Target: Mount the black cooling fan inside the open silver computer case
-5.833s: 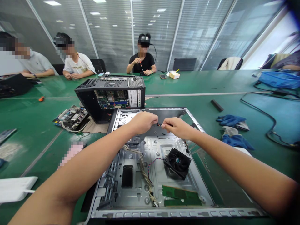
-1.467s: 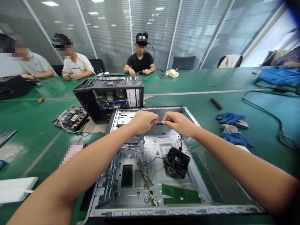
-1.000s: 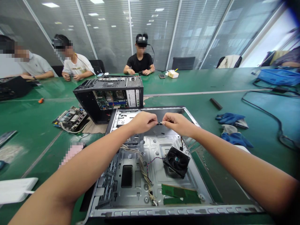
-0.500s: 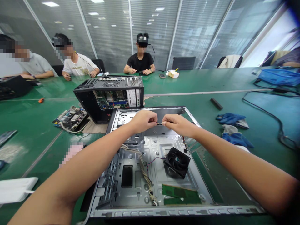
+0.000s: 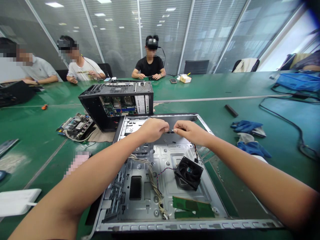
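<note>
Our left hand (image 5: 153,129) and right hand (image 5: 190,132) are pinched narrow, fingertips nearly meeting on a small wire piece (image 5: 171,130), too tiny to make out fully. It sits above the open case (image 5: 190,226), near that case's far edge. Since half a second ago our grip has barely moved; only the hanging wire (image 5: 195,151) below our right hand has swung slightly leftward, its dark plug end now just over the fan's far right corner. We take that as fine finger work, the piece not yet let go. The black fan (image 5: 189,172) lies toward the case's right edge, unmoved, and two green strips (image 5: 192,206) lie by its near edge. Beyond the case's far left corner stands a second case (image 5: 116,88); blue gloves (image 5: 252,146) lie toward the table's (image 5: 250,87) right side.
</note>
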